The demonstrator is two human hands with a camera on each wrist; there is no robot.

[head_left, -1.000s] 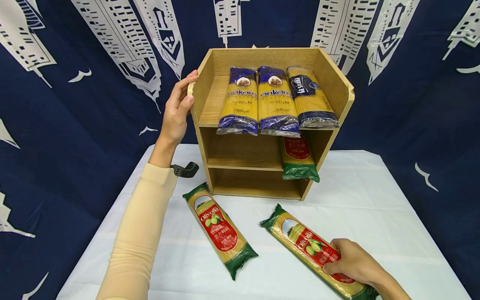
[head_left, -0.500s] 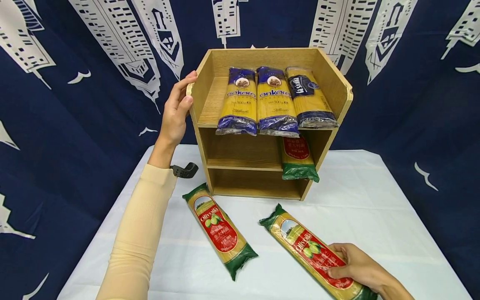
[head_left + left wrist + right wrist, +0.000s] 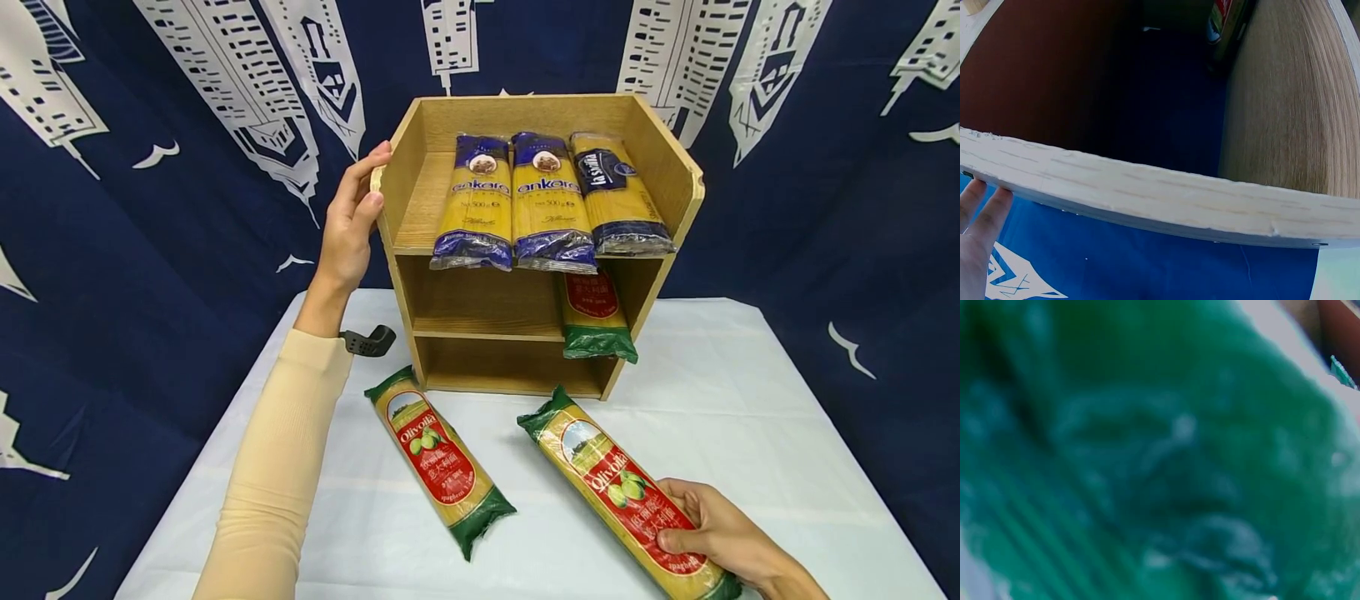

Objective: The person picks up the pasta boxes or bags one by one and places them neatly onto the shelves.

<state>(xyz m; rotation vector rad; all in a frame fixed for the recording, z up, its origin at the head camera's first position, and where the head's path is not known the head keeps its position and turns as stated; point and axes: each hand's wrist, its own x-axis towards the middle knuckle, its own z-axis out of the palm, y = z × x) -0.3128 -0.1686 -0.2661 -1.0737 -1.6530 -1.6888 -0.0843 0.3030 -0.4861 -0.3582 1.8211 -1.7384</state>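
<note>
My right hand [image 3: 712,533] grips the lower part of a spaghetti pack [image 3: 615,492] with green ends and a red Olivoila label. The thumb lies on its front, and its far end is tilted up off the table. In the right wrist view, the pack's green end [image 3: 1147,450] fills most of the picture, blurred. At the upper left, my left hand [image 3: 350,221] rests against the side panel of a small wooden shelf [image 3: 487,304]. The left wrist view has its fingers [image 3: 991,212] touching the panel's outer side. Another Olivoila spaghetti pack [image 3: 438,458] lies left of the held one.
Two blue-and-yellow Ankara pasta packs [image 3: 476,204] and a dark-labelled pasta pack [image 3: 618,196] lie on the top shelf. A green-ended pack [image 3: 596,317] sticks out of the middle level at right. White cloth [image 3: 750,400] covers the table, before a dark blue patterned curtain [image 3: 862,208].
My right hand has adjusted its grip on the spaghetti pack and raised its far end from the table. My left hand stays on the shelf's side.
</note>
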